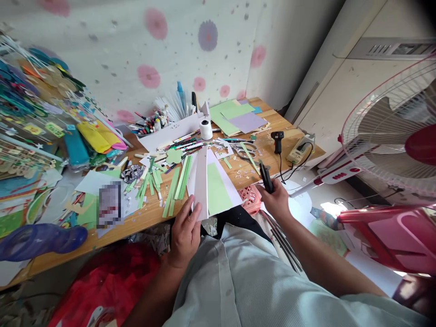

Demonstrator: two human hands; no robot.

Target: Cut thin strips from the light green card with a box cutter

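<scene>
My left hand (185,231) grips the near end of a folded white paper sheet with a light green panel (213,186), which rests over the front edge of the wooden table (143,220). My right hand (277,200) holds a pair of black-handled scissors (265,176) just right of that sheet, blades pointing away from me. Cut green paper strips (177,184) lie fanned out to the left of the sheet.
Pens and markers (187,143), a white tape roll (205,129), coloured paper sheets (236,118), a black glue gun (278,141) and grey scissors (247,152) crowd the table. Craft piles (44,118) fill the left. A pink basket (250,197) sits below, a fan (395,131) stands right.
</scene>
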